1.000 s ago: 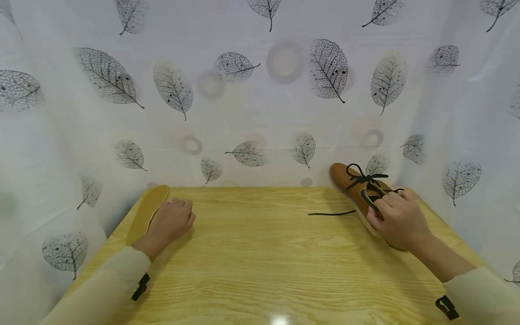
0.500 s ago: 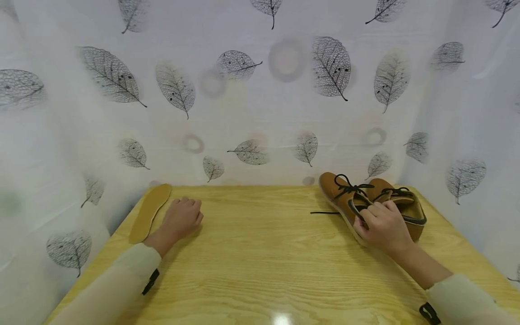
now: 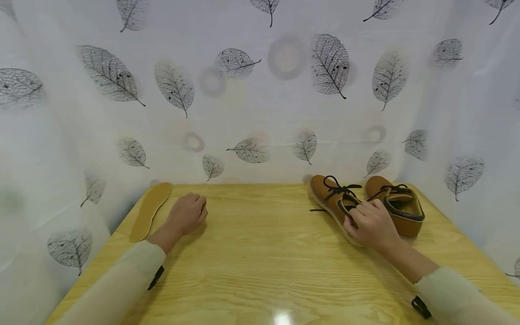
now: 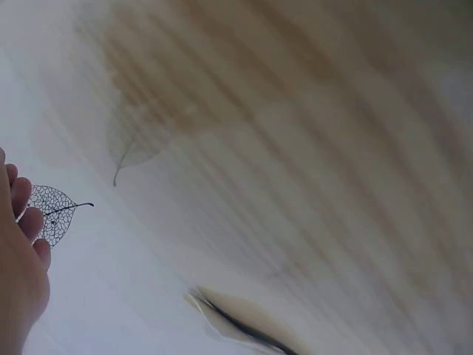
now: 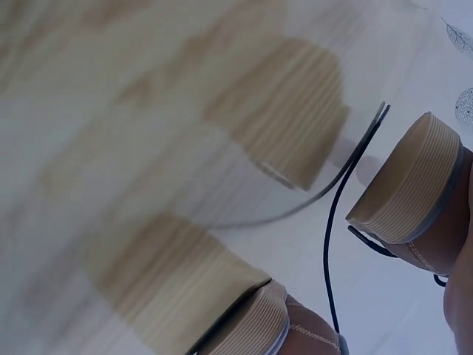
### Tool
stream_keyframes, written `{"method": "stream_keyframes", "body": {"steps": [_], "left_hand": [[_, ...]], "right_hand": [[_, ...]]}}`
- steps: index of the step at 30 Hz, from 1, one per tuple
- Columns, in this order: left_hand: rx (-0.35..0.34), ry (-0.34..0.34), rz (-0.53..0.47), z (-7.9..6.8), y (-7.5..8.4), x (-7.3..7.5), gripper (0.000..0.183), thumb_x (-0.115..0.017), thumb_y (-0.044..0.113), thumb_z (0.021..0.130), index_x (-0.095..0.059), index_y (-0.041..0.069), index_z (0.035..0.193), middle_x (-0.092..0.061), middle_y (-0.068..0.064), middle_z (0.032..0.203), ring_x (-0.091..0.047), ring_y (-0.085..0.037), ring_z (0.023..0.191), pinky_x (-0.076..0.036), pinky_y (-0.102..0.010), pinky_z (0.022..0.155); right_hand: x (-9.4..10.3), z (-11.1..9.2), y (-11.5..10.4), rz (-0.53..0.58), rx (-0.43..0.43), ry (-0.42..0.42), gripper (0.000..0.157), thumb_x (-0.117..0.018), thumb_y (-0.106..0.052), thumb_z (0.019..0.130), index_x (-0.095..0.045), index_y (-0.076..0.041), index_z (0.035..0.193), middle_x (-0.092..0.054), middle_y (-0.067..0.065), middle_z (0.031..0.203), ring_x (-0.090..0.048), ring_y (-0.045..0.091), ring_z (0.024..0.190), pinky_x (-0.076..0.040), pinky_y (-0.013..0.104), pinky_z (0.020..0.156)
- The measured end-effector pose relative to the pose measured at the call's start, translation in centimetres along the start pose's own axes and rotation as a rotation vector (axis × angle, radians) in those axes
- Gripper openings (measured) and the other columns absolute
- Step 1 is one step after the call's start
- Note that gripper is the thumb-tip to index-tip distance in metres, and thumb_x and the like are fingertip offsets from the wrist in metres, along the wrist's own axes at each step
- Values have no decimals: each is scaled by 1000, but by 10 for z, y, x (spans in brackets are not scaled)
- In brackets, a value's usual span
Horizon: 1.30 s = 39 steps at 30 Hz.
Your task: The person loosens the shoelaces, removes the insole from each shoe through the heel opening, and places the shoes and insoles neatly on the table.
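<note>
Right grip (image 3: 371, 225) pinches a brown shoe (image 3: 322, 186) by its collar (image 3: 343, 207), left grip (image 3: 188, 214) curls loosely, empty, and only the right wrist view catches ribbed sole edges (image 5: 427, 177)!

Location: reading as a small curtained-off desk nook; whether it is belonging to a home, a studio or a workshop, cannot tell. A pale curtain (image 3: 260, 106) is hanging just beyond the far edge of the desk (image 3: 252, 243) and is wrapping round to the left and right, enclosing it on three sides. Black skeleton-leaf prints (image 3: 331, 65) and faint grey rings (image 3: 273, 58) are patterning the cloth, giving a household look. The desktop is showing yellowish wood grain, and a bright glare spot (image 3: 282, 318) is shining near the bottom of the head view.
</note>
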<state>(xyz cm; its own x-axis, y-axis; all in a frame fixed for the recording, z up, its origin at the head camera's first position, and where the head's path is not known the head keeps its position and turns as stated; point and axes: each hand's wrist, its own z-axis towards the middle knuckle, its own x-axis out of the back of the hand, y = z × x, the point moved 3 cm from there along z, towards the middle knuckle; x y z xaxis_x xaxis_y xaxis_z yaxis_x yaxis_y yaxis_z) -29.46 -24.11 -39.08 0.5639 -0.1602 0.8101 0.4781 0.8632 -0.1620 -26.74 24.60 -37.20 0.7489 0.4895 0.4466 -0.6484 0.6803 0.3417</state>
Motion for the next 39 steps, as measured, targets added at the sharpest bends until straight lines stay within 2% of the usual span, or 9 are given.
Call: {"method": "stream_keyframes", "body": {"steps": [3,9,19,24,31,39], "left_hand": [[33,-8,-32,2,1,-3,7,-65,10,87,-60,7,87,-57,-6,78,-52,-24,67,-44,-39,60],[58,-102,-87,7,6,-11,18,-65,17,88,-60,8,103,-60,-9,101,-58,-30,93,-46,-48,80],[110,-135,-216,21,15,-22,35,-64,26,92,-59,10,123,-58,-9,130,-50,-32,126,-38,-58,100],[101,-155,-228,26,22,-23,39,-63,27,93,-59,12,129,-57,-7,135,-49,-31,129,-35,-59,103],[68,-165,-193,36,32,-25,43,-63,29,94,-56,12,133,-57,-7,136,-50,-30,129,-37,-57,103],[81,-185,-207,46,45,-27,42,-61,28,95,-56,10,133,-58,-8,136,-50,-31,129,-37,-54,106]], "right_hand": [[-4,1,-4,6,12,-10,25,-53,-16,84,-55,-9,61,-48,4,53,-43,22,49,-32,41,59],[-9,4,-11,30,27,-15,24,-52,-16,84,-55,-9,61,-50,4,54,-43,22,49,-32,40,59],[-15,7,-19,57,31,-26,25,-51,-17,85,-53,-10,61,-50,2,54,-44,21,50,-34,40,58],[-18,7,-21,72,23,-32,26,-51,-18,86,-55,-10,62,-51,3,55,-45,21,51,-35,40,59],[-19,15,-26,62,23,-19,28,-52,-19,87,-56,-10,62,-52,3,55,-47,21,50,-38,41,58],[-18,21,-34,63,-5,-66,32,-49,-23,90,-55,-11,61,-51,2,54,-47,19,50,-38,38,60]]}}
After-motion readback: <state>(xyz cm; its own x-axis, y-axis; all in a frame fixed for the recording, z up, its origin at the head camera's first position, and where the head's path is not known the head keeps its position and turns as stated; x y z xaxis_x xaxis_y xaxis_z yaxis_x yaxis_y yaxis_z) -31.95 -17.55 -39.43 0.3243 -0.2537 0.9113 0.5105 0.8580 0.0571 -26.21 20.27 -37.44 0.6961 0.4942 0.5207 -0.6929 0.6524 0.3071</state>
